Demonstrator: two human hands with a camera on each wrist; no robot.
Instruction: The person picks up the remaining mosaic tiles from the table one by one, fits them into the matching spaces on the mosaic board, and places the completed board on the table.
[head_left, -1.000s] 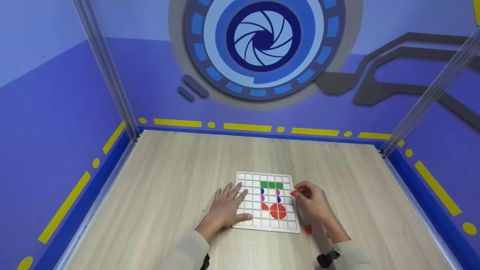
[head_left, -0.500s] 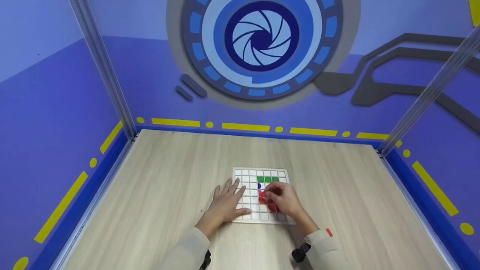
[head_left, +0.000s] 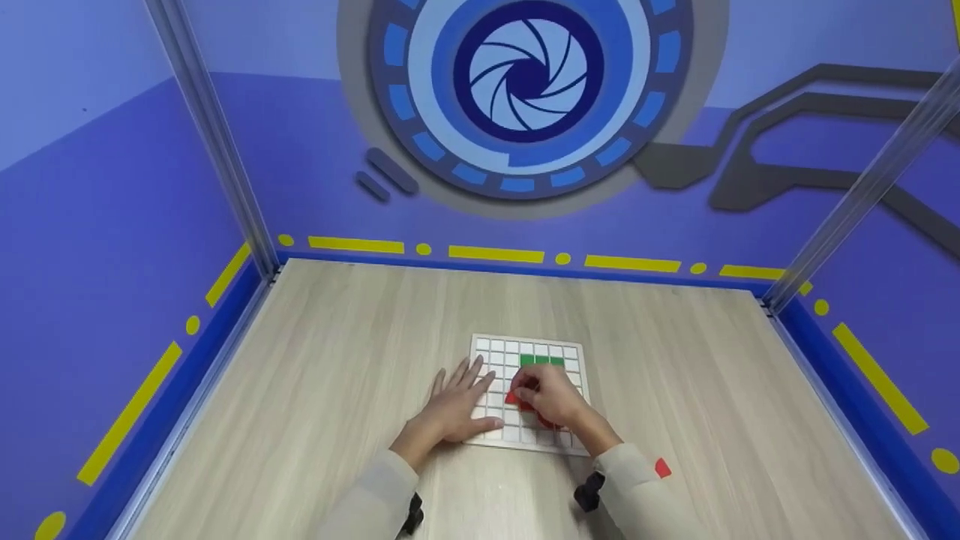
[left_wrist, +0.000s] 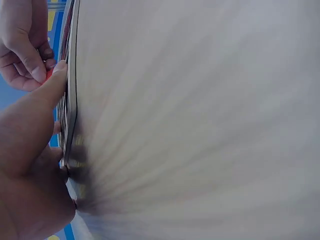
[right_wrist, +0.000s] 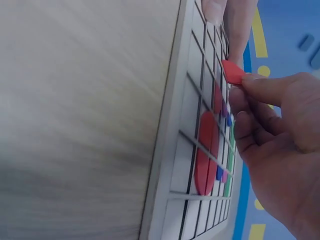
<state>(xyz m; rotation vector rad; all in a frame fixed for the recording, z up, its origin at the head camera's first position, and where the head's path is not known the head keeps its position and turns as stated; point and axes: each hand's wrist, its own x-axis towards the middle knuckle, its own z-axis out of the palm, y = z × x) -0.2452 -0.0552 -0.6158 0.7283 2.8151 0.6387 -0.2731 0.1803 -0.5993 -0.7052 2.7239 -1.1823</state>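
Note:
A white grid board (head_left: pixel 495 435) lies on the table with coloured pieces set in its squares. My left hand (head_left: pixel 450 412) rests spread on the board's left side, thumb near its front edge. Over the middle of the grid, my right hand (head_left: pixel 553 396) pinches a small red quarter-circle tile (right_wrist: pixel 232 72) between thumb and fingers. In the right wrist view this tile stands tilted above the squares. A red circle (right_wrist: pixel 205 150) made of tiles sits in the grid, partly hidden by the right hand in the head view. Behind that hand runs a row of green tiles (head_left: pixel 541 360).
Another red tile (head_left: pixel 662 468) lies on the wooden table (head_left: pixel 360 330) beside the right sleeve. Blue and purple panels with yellow marks (head_left: pixel 495 253) enclose the table at the back and sides. A metal post (head_left: pixel 217 142) stands at each back corner.
My right hand has carried the red tile from beside the board's right edge leftward over the middle of the grid. The left hand has stayed on the board.

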